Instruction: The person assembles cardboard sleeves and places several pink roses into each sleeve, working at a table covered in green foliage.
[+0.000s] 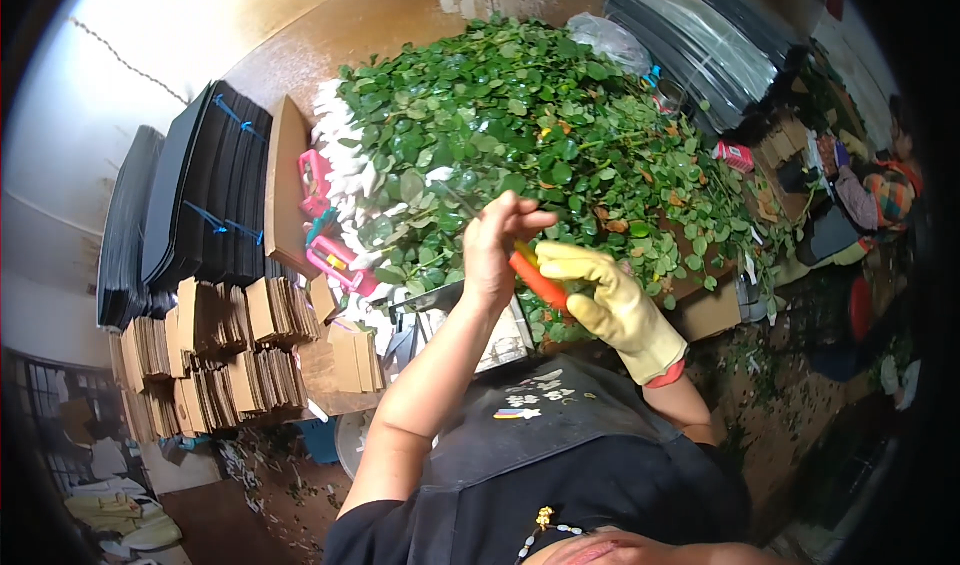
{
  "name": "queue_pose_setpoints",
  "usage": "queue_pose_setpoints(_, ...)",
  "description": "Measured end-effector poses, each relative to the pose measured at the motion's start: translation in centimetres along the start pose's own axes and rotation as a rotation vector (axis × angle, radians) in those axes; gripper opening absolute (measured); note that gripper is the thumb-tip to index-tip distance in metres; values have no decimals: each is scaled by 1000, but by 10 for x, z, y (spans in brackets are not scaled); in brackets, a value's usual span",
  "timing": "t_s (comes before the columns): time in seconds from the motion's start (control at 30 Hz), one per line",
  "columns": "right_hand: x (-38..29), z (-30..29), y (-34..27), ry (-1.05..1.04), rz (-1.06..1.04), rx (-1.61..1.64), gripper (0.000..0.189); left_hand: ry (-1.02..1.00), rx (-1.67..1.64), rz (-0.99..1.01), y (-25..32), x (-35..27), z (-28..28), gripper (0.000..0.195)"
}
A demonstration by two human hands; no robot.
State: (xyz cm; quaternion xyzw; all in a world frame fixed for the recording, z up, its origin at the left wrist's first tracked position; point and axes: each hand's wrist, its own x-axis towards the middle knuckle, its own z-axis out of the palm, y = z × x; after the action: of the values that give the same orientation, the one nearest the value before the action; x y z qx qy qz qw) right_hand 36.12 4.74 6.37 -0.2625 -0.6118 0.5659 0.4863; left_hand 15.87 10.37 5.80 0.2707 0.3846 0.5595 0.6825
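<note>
My bare left hand [496, 246] is raised over the leafy pile, its fingers partly curled and pointing right; whether it holds anything is hidden. Close beside it on the right, my right hand [611, 295] wears a yellow rubber glove with its fingers bent around a tool with an orange and yellow handle [541, 281]. A thin dark part, perhaps the same tool's blade, shows beyond the left hand; the tool's kind is unclear. Below both hands lies a large heap of green leafy stems [480, 122], with white bud-like ends [349, 167] along its left side.
Pink plastic tools [341, 265] and a long dark blade [435, 297] lie left of my hands. Further left stand stacked cardboard pieces [247, 325] and tied black sheets [214, 190]. A pink box [733, 156] is at the right; a person [874, 194] is at the far right.
</note>
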Motion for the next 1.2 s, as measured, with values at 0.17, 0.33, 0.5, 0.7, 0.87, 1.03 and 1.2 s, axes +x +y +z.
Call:
queue_pose_setpoints(0.17,11,42,17,-74,445,-183,51,202,-35,207,7,-27,-30,54)
queue_pose_setpoints(0.33,57,87,-3,-370,573,-808,48,47,190,359,8,-42,-45,51)
queue_pose_setpoints(0.5,99,80,65,-389,695,437,60,206,469,643,25,-29,-107,56)
queue_pose_setpoints(0.7,227,61,124,-87,896,1317,86,472,1805,507,-27,-36,-174,29)
queue_pose_setpoints(0.87,312,42,195,-97,853,1486,86,482,1839,747,-32,-28,-172,20)
queue_pose_setpoints(1.03,369,47,242,107,778,1707,79,458,1859,715,-29,-31,-171,20)
queue_pose_setpoints(1.2,359,47,270,-74,722,1617,58,432,1856,631,-27,-31,-168,23)
